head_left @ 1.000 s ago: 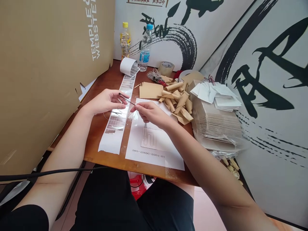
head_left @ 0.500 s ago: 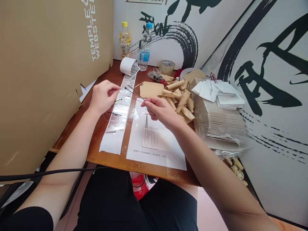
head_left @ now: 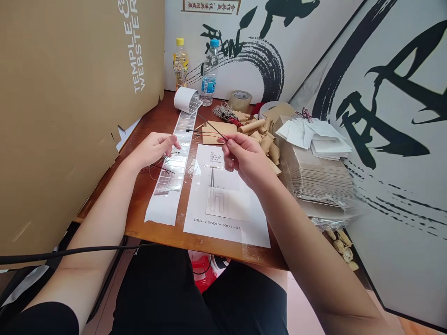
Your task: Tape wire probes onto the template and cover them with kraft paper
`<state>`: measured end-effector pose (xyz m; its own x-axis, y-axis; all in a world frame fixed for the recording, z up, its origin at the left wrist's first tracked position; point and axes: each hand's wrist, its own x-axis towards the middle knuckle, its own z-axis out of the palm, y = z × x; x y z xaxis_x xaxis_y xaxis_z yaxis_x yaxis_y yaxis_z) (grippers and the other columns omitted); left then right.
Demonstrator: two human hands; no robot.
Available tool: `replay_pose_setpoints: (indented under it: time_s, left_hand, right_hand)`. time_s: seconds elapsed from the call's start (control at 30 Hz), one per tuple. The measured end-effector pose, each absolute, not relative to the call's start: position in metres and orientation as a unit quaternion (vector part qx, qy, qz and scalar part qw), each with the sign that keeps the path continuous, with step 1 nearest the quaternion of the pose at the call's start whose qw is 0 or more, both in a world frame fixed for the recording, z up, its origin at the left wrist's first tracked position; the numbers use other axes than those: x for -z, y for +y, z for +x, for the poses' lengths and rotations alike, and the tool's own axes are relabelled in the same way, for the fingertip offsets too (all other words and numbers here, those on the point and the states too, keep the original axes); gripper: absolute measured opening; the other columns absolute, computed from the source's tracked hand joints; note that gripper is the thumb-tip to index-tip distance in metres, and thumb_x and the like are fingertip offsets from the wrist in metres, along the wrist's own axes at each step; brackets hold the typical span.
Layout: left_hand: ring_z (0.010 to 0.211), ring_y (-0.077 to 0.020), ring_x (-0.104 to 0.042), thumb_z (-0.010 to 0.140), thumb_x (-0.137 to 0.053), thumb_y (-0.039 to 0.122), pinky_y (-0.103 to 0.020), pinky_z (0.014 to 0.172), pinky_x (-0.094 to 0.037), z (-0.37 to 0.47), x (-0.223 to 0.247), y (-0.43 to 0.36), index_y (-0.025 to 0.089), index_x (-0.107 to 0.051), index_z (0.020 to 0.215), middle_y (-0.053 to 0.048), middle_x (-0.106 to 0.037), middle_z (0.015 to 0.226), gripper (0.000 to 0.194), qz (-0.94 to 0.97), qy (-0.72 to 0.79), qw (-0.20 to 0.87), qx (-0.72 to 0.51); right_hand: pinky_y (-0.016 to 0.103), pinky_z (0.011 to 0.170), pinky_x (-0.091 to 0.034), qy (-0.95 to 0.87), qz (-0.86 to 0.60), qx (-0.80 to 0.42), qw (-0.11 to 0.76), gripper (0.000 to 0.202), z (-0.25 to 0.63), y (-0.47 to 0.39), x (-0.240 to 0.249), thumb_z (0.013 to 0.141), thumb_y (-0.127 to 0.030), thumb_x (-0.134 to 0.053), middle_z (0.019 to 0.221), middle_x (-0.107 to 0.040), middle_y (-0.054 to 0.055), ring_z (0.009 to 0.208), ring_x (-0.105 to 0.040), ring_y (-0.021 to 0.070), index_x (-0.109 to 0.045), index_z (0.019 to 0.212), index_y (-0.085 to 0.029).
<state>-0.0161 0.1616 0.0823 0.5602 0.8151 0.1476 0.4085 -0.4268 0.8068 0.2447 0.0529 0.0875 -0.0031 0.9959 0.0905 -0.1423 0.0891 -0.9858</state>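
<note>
Pinching thin dark wires (head_left: 215,129) past the far edge of the paper sheet (head_left: 226,228) | right hand (head_left: 244,156): finger and thumb squeezed on them | left hand (head_left: 153,148): apart from it, left of the sheet, can't tell if holding anything | long strip (head_left: 162,209): left of the sheet

The left sleeve (head_left: 49,321) is black and short; the bottoms (head_left: 157,288), probably shorts, are black too; both forearms (head_left: 104,207) are bare.
</note>
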Motion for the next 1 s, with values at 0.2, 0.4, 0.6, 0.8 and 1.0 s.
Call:
replay_pose_setpoints:
  time_s: [0.2,0.4,0.6,0.8,1.0]
  left_hand:
    - [0.055,-0.0126,-0.051,0.077,-0.067,0.082,-0.027,0.052,-0.036,-0.034,-0.093,0.164,0.022,-0.079,0.082,-0.003,-0.062,0.065,0.061,0.808,0.363,0.403,-0.230]
    - [0.071,-0.0163,-0.066,0.067,-0.086,0.067,-0.030,0.064,-0.053,-0.046,-0.095,0.168,0.025,-0.082,0.083,-0.006,-0.076,0.084,0.045,0.771,0.395,0.435,-0.246]
    - [0.074,-0.0177,-0.064,0.083,-0.075,0.048,-0.035,0.068,-0.055,-0.040,-0.097,0.162,0.026,-0.086,0.101,-0.011,-0.078,0.095,0.031,0.740,0.349,0.534,-0.214]
    - [0.079,-0.0148,-0.061,0.081,-0.071,0.025,-0.032,0.073,-0.053,-0.034,-0.096,0.161,0.020,-0.084,0.109,-0.012,-0.078,0.104,0.031,0.692,0.346,0.598,-0.211]
    - [0.074,-0.0107,-0.057,0.083,-0.079,0.032,-0.023,0.057,-0.044,-0.033,-0.094,0.159,0.026,-0.074,0.132,-0.008,-0.074,0.108,0.049,0.698,0.368,0.591,-0.169]
  right_hand:
    - [0.026,0.046,-0.032,-0.447,-0.441,-0.504,0.593,0.019,0.252,0.057,-0.082,0.091,-0.040,-0.068,0.075,-0.048,-0.006,0.050,-0.038,0.0073,-0.057,0.096,-0.025]
    - [0.024,0.044,-0.029,-0.421,-0.466,-0.504,0.593,0.012,0.260,0.058,-0.079,0.088,-0.033,-0.066,0.068,-0.043,-0.007,0.048,-0.037,0.0079,-0.058,0.092,-0.024]
    - [0.023,0.044,-0.028,-0.438,-0.463,-0.531,0.558,0.008,0.251,0.053,-0.082,0.085,-0.027,-0.066,0.063,-0.041,-0.007,0.048,-0.035,0.0070,-0.062,0.085,-0.021]
    - [0.023,0.044,-0.030,-0.453,-0.473,-0.539,0.530,0.008,0.246,0.051,-0.082,0.085,-0.027,-0.066,0.062,-0.042,-0.007,0.047,-0.035,0.0068,-0.065,0.087,-0.020]
    - [0.022,0.044,-0.030,-0.474,-0.458,-0.564,0.498,0.004,0.238,0.048,-0.084,0.085,-0.021,-0.063,0.058,-0.042,-0.008,0.046,-0.035,0.0065,-0.065,0.084,-0.018]
